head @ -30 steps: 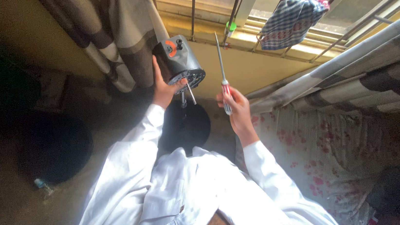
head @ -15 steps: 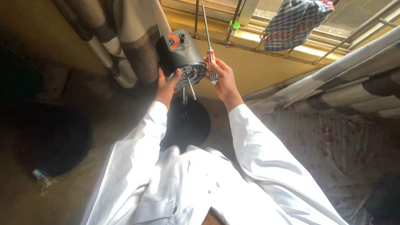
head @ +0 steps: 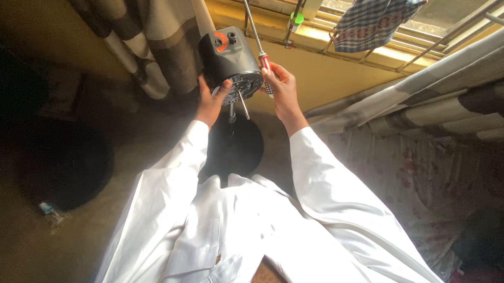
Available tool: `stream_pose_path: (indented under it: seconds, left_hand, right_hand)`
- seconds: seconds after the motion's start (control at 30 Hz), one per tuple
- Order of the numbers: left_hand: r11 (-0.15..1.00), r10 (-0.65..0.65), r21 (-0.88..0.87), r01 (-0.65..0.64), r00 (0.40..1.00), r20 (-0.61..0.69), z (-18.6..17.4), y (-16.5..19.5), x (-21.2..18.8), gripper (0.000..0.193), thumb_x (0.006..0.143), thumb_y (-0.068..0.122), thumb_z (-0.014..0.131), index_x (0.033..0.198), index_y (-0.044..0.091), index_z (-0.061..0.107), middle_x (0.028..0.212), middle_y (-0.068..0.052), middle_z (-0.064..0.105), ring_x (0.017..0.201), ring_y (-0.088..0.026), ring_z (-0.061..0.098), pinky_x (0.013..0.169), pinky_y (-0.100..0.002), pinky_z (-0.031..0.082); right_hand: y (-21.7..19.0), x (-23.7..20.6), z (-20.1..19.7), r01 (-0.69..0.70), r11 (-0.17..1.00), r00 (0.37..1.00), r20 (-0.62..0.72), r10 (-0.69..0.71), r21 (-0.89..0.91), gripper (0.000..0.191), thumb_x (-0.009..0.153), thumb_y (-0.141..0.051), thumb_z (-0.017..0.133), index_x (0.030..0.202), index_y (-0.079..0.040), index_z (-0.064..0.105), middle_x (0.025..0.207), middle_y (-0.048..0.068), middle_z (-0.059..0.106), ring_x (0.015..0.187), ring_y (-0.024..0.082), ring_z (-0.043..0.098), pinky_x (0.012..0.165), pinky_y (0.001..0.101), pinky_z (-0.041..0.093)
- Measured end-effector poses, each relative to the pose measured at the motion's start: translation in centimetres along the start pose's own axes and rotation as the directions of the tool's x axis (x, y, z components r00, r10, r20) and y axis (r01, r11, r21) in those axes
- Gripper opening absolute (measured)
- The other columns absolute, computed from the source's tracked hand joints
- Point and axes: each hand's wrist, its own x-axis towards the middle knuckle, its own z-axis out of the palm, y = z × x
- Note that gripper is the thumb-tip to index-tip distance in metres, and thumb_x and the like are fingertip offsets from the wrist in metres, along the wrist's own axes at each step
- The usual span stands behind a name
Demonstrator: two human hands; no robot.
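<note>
My left hand (head: pixel 211 100) grips the lower rim of a dark grey fan motor housing (head: pixel 229 61) with an orange patch on top and a thin metal shaft sticking out of its face. Held upright in my right hand (head: pixel 281 86) is a screwdriver (head: pixel 256 36) with a red handle, its long metal shank pointing up beside the housing. Both white sleeves reach forward from the bottom of the view. Below the housing stands the round black fan base (head: pixel 235 145) on the floor.
A striped curtain (head: pixel 149 34) hangs at the left of the barred window (head: pixel 337 4), where a checked cloth (head: pixel 375 13) is draped. A black round pan (head: pixel 64 169) and a small plastic bottle (head: pixel 51 211) lie on the floor at left. A floral-covered bed (head: pixel 427 168) is at right.
My right hand has carried the screwdriver up and left, close beside the motor housing. The left hand keeps its hold on the housing.
</note>
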Motion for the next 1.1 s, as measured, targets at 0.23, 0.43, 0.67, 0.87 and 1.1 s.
stream_pose_path:
  seconds: [0.23, 0.43, 0.67, 0.87, 1.1]
  left_hand:
    - [0.976, 0.011, 0.217, -0.004, 0.999, -0.034, 0.3, 1.0, -0.5, 0.117, 0.085, 0.076, 0.068, 0.153, -0.007, 0.022, 0.147, -0.036, 0.048, 0.139, -0.044, 0.051, 0.113, -0.046, 0.042]
    - [0.921, 0.014, 0.39, 0.014, 0.998, -0.067, 0.3, 1.1, -0.6, 0.107, 0.083, 0.081, 0.06, 0.143, -0.004, 0.038, 0.124, -0.032, 0.069, 0.119, -0.047, 0.067, 0.1, -0.049, 0.052]
    - [0.852, 0.123, 0.52, -0.068, 0.99, -0.073, -0.1, 0.9, -0.6, 0.107, 0.085, 0.081, 0.057, 0.137, -0.009, 0.035, 0.109, -0.033, 0.068, 0.106, -0.048, 0.068, 0.088, -0.051, 0.054]
    - [0.838, 0.247, 0.521, -0.162, 0.964, -0.097, 0.4, 1.5, -0.9, 0.096, 0.084, 0.083, 0.061, 0.121, -0.005, 0.044, 0.099, -0.027, 0.072, 0.096, -0.048, 0.071, 0.081, -0.051, 0.055]
    - [0.771, 0.216, 0.624, -0.127, 0.974, -0.069, 0.0, 1.8, -0.8, 0.096, 0.084, 0.085, 0.055, 0.118, -0.005, 0.045, 0.087, -0.027, 0.067, 0.088, -0.047, 0.07, 0.078, -0.052, 0.055]
  right_hand:
    - [0.6, -0.3, -0.6, 0.02, 1.0, 0.999, -0.031, -0.021, -0.005, 0.037, 0.099, -0.025, 0.071, 0.128, -0.001, 0.067, 0.104, 0.001, 0.068, 0.093, 0.01, 0.067, 0.076, 0.0317, 0.063]
    - [0.8, -0.8, -0.3, 0.043, 0.997, 0.995, -0.086, -0.048, -0.058, 0.038, 0.097, -0.026, 0.071, 0.126, -0.001, 0.067, 0.103, 0.001, 0.068, 0.091, 0.009, 0.067, 0.074, 0.0318, 0.065]
    - [0.8, -1.1, -0.3, 0.07, 0.991, 0.996, -0.044, -0.075, -0.11, 0.04, 0.097, -0.027, 0.073, 0.127, -0.001, 0.067, 0.101, -0.001, 0.068, 0.087, 0.007, 0.064, 0.073, 0.0257, 0.058]
    - [0.3, -0.9, -0.5, 0.022, 0.994, 0.998, -0.052, -0.028, -0.111, 0.041, 0.099, -0.029, 0.073, 0.128, -0.001, 0.066, 0.097, -0.001, 0.065, 0.085, 0.006, 0.062, 0.072, 0.0247, 0.055]
    - [0.3, -1.6, -0.2, 0.015, 0.999, 0.999, -0.043, -0.017, -0.043, 0.039, 0.1, -0.028, 0.07, 0.127, -0.001, 0.065, 0.102, 0.0, 0.066, 0.09, 0.007, 0.065, 0.077, 0.0269, 0.061]
